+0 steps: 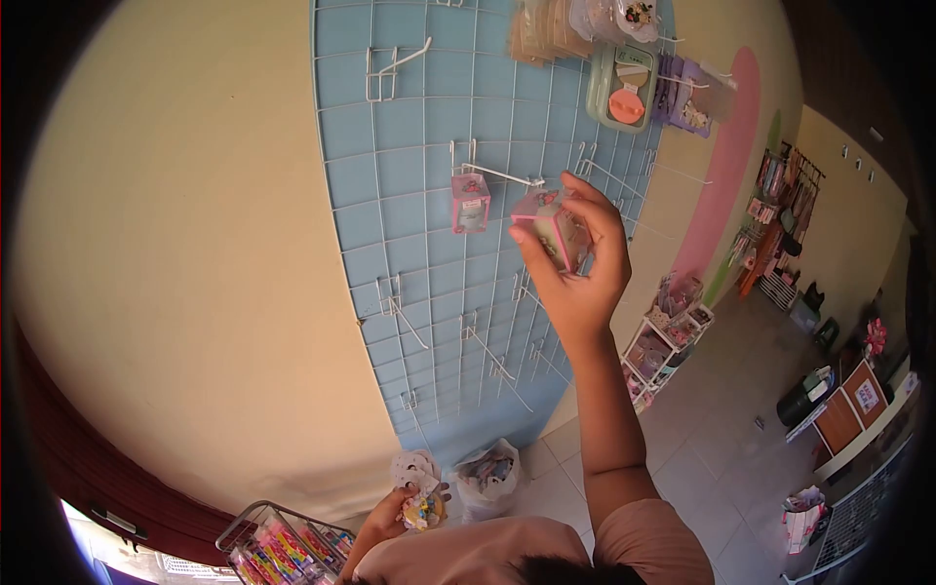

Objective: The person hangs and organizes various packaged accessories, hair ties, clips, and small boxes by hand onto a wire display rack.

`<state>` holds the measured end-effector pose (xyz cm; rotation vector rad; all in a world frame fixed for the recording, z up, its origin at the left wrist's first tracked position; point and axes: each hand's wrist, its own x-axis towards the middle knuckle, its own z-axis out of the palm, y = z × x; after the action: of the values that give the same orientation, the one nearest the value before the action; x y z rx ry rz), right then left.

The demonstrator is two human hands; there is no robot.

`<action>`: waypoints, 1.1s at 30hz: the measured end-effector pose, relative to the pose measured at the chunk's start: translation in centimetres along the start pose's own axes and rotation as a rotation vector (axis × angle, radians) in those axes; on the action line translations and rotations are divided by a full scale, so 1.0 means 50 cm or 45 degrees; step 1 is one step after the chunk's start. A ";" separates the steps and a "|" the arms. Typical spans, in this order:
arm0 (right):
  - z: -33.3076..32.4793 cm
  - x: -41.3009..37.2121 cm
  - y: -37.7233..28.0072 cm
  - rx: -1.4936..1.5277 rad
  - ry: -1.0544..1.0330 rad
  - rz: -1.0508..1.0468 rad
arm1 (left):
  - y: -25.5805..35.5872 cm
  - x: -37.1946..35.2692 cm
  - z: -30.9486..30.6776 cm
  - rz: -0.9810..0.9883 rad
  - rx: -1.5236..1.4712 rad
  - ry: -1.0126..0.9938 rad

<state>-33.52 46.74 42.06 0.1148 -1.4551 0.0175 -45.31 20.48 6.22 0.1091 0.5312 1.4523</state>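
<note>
My right hand is raised before the blue grid panel. Its thumb and fingers close on a small clear box with pink edges, close to the tip of a white hook. A similar pink-edged box hangs further in on that hook, near the mesh. Low down, my left hand is closed on several white cards with colourful, partly yellow pieces. My left palm is mostly hidden.
Bare hooks stick out below. More packaged goods hang at the upper right. A filled plastic bag stands on the floor beside a wire basket of colourful packets. A white shelf rack stands to the right.
</note>
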 end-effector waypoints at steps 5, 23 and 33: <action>-0.011 0.008 -0.019 -0.127 0.114 -0.124 | 0.005 0.009 0.008 0.089 0.097 0.026; 0.003 0.024 -0.022 -0.299 0.014 -0.035 | 0.173 -0.063 0.176 0.677 0.323 0.021; 0.029 -0.018 0.001 -0.316 -0.166 0.112 | 0.213 -0.063 0.286 0.850 0.494 0.092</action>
<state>-35.07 46.73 41.32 -0.1536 -1.5800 -0.0999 -49.27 22.39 23.75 0.5879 0.8860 1.9858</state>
